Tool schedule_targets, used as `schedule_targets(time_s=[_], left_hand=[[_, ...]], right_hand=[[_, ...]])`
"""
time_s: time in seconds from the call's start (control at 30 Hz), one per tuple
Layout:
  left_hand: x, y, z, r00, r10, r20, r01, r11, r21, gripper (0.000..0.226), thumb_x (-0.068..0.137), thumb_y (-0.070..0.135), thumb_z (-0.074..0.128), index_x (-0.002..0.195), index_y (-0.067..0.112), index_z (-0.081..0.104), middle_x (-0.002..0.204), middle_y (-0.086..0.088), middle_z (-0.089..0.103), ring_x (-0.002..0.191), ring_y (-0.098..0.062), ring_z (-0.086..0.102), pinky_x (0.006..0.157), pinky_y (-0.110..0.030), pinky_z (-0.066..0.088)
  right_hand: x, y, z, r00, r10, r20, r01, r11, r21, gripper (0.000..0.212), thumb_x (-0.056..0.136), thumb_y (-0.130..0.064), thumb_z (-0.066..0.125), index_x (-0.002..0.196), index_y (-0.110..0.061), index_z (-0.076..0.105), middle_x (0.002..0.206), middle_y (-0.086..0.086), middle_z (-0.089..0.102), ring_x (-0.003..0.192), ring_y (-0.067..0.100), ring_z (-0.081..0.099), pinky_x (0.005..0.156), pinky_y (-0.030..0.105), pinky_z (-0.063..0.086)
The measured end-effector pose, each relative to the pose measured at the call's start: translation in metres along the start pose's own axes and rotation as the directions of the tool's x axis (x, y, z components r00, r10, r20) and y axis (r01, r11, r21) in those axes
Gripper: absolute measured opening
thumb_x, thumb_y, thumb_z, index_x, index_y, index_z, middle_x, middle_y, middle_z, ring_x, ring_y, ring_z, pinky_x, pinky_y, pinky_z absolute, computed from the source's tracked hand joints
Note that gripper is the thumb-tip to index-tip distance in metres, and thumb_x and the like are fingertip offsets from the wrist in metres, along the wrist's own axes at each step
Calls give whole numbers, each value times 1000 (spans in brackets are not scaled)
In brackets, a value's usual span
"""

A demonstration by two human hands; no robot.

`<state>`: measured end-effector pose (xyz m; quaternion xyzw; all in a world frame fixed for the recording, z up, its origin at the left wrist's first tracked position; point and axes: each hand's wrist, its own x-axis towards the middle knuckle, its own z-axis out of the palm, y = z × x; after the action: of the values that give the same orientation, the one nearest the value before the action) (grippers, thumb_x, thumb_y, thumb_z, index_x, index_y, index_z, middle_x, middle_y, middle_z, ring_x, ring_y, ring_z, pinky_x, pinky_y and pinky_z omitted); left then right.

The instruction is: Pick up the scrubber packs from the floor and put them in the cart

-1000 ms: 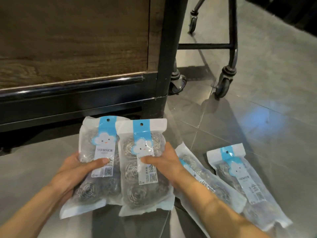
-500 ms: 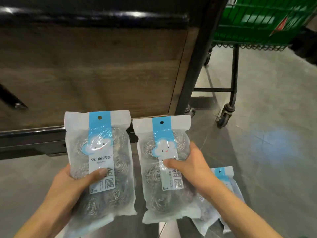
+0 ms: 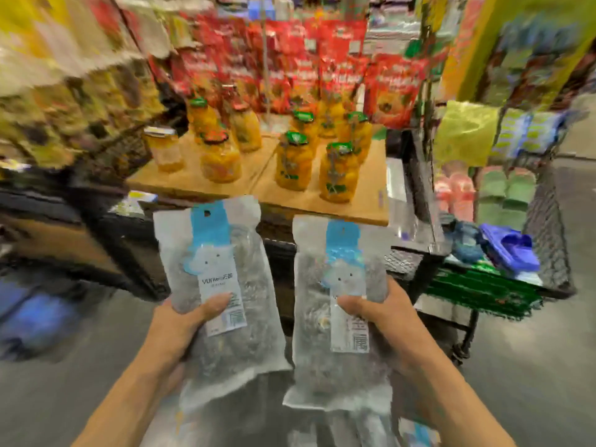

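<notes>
- Clearly held two scrubber packs upright, long axes vertical: left pack [image 3: 222, 285] gripped by left hand [image 3: 175, 324], right pack [image 3: 338, 311] by right hand [image 3: 383, 321], thumbs pressed on labels.
- Saw green cart [image 3: 483, 291] to the right, nearer right hand.

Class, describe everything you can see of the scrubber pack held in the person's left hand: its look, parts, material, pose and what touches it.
The clear plastic scrubber pack with a blue header strip is a tall, flat pouch with white sealed edges. A hang hole sits at the top of the strip, with a white cloud face and a printed label below. Grey metal scrubbers show dimly through the blurred film. It is upright, tilted slightly left, in mid-air. The left hand grips its lower left part, thumb across the label.
</notes>
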<state>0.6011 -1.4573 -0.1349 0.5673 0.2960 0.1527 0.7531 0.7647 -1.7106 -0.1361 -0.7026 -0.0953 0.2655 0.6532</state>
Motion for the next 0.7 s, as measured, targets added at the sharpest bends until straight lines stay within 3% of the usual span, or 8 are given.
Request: schedule_targets(time_s=[0.03, 0.07, 0.17, 0.23, 0.37, 0.43, 0.53, 0.7], left_hand=[[-11, 24, -2, 998, 31, -52, -32, 999, -24, 88, 32, 35, 104, 111, 7, 77, 106, -20, 78, 83, -35, 78, 63, -44, 63], [-21, 48, -7, 994, 73, -86, -76, 996, -39, 80, 42, 31, 102, 113, 6, 75, 106, -20, 77, 81, -33, 78, 61, -42, 62], [-51, 108, -30, 966, 188, -179, -199, 979, -44, 38, 76, 6, 81, 113, 5, 74, 102, -16, 79, 79, -28, 78, 58, -36, 62], [-68, 132, -59, 938, 245, -246, -265, 963, -54, 41, 74, 8, 82, 115, 6, 74, 103, -14, 79, 87, -30, 78, 63, -37, 63], [-93, 166, -125, 891, 316, -327, -337, 942, -6, 66, 47, 35, 100, 107, 16, 79, 108, -12, 79, 95, -32, 77, 76, -45, 63], [-100, 175, -159, 873, 322, -367, -343, 939, 7, 60, 52, 31, 98, 107, 16, 79, 108, -12, 79, 96, -33, 77, 79, -47, 62], [-108, 184, -205, 827, 294, -479, -344, 939, -18, 61, 61, 16, 91, 118, 6, 71, 101, -11, 80, 91, -31, 78, 69, -42, 65], [-120, 194, -272, 759, 293, -581, -380, 925, -29, 47, 71, 6, 83, 117, 5, 70, 100, -12, 80, 87, -30, 78, 65, -40, 65]], right_hand=[[-6, -27, 9, 999, -39, 22, 40, 999, -31, 47, 69, -7, 90, 109, -22, 72, 106, 7, 80, 97, 28, 77, 93, 52, 58], [-12, -54, 19, 996, -80, 48, 82, 996, -46, 42, 72, -2, 89, 105, -23, 72, 102, 4, 81, 92, 23, 78, 91, 48, 59], [-24, -118, 55, 977, -169, 129, 184, 977, -111, 36, 81, 4, 81, 87, -32, 76, 85, -8, 80, 78, 13, 75, 81, 37, 57], [-27, -148, 86, 957, -209, 202, 239, 962, -135, 36, 80, 2, 82, 93, -30, 75, 91, -4, 81, 86, 19, 77, 83, 41, 59], [-18, -189, 158, 920, -243, 308, 297, 944, -142, 47, 75, -1, 87, 110, -24, 67, 99, 1, 81, 94, 25, 77, 86, 47, 62], [-12, -202, 199, 890, -256, 377, 322, 938, -125, 50, 75, -3, 87, 115, -23, 65, 101, 2, 81, 94, 25, 77, 87, 49, 62], [-4, -211, 260, 851, -247, 463, 328, 939, -103, 55, 76, -5, 86, 123, -21, 63, 104, 3, 80, 94, 27, 78, 88, 49, 62], [10, -213, 352, 796, -240, 556, 333, 940, -71, 53, 79, -1, 83, 125, -17, 63, 104, 7, 81, 91, 30, 79, 79, 43, 63]])
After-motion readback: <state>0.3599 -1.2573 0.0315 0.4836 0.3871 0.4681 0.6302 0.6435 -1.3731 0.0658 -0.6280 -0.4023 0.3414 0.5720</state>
